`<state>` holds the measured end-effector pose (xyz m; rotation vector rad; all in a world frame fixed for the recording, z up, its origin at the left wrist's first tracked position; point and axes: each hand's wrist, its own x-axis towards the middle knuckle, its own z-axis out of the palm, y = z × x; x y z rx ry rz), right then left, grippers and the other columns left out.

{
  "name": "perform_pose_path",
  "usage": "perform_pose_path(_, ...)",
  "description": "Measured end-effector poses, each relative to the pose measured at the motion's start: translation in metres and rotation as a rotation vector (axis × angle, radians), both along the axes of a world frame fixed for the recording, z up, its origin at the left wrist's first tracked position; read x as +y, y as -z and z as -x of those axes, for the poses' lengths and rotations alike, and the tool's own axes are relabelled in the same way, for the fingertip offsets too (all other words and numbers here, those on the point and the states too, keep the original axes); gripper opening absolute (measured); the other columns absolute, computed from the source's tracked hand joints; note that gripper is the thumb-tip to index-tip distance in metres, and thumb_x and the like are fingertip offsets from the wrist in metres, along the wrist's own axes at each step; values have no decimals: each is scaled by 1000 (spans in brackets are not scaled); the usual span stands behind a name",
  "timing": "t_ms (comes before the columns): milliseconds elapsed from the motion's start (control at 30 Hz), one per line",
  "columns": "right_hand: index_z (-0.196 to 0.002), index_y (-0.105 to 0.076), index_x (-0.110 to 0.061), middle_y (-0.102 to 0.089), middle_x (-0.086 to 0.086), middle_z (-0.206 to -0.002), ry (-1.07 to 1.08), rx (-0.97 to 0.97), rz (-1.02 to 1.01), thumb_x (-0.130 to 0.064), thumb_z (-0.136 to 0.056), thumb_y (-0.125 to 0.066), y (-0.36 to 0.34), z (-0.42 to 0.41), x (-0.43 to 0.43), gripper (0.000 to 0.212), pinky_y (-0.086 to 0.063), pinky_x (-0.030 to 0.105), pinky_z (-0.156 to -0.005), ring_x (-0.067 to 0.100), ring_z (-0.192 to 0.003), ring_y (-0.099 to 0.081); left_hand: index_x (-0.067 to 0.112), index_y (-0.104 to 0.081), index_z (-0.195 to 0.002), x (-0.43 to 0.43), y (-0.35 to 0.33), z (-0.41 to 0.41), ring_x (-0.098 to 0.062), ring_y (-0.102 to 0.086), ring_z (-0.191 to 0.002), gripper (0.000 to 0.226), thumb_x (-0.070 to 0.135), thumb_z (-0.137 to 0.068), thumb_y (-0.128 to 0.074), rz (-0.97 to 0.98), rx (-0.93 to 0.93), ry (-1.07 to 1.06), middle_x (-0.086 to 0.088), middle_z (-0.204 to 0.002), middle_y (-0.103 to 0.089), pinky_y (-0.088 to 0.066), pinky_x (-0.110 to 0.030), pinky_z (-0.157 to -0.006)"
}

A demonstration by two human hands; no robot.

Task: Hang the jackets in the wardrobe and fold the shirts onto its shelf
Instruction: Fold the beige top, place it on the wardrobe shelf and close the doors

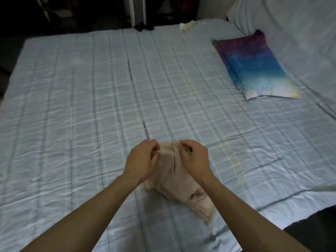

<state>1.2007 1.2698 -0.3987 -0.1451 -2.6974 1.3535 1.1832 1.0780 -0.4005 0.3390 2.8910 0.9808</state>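
Head view; L hand and R hand are both gripping the top edge of a beige shirt, fingers curling into the fabric; each grip is clamped on cloth, L grip at the left end of that edge, R grip at the right end; hands are sitting close together w/ a short bunched span of fabric between them; rest of shirt is trailing down from the grips toward the person; lower part is lying crumpled on the bed, near its front edge; multicolour pillow is lying at far right, well apart from shirt; white slatted tower unit is standing beyond bed's far edge.
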Motion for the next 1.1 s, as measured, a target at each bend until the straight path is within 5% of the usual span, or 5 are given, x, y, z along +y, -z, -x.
perform_pose_path(200, -98, -73, -15, -70, -5, -91, -13, 112, -7, -13, -87, -67, -73, 5, -4, 12, -48, 14, -80, 4, -85, -63, 30, -56, -90, -7, -67, -2, -12, -54, -74, 9, 24, -87, -63, -35, 121, 1, 9, -83, -57, -49, -34, -69)
perform_pose_path(333, -91, -75, -14, -72, -5, -87, -15, 213, -1, -14, -83, -70, -136, 15, -6, 9, -40, 2, -74, 1, -81, -62, 30, -58, -91, -12, -122, 3, -12, -55, -77, 14, 27, -84, -69, -28, 155, 46, 8, -88, -56, -51, -39, -74)
perform_pose_path(567, -89, -75, -17, -71, -9, -82, -208, 396, -52, -12, -83, -71, -260, 26, -13, 9, -47, 10, -73, 1, -80, -65, 26, -54, -133, -7, -248, 20, -12, -52, -107, 43, 31, -92, -64, -129, 448, 244, 6, -129, -55, -45, -26, -88)
perform_pose_path(800, -91, -76, -21, -73, -7, -83, -324, 484, -39, -16, -83, -74, -348, 29, -19, 10, -49, 15, -74, 3, -82, -66, 25, -67, -93, -8, -329, 22, -1, -52, -84, 10, 33, -88, -69, -250, 621, 140, 16, -84, -61, -35, -10, -70)
perform_pose_path(1100, -84, -77, -17, -75, 2, -78, -226, 406, 268, -11, -86, -69, -386, 28, -19, 11, -56, 29, -66, 15, -75, -70, 17, -73, -83, -35, -384, 12, -9, -60, -80, 4, 19, -86, -73, -345, 735, 100, 5, -81, -67, -48, -22, -70)
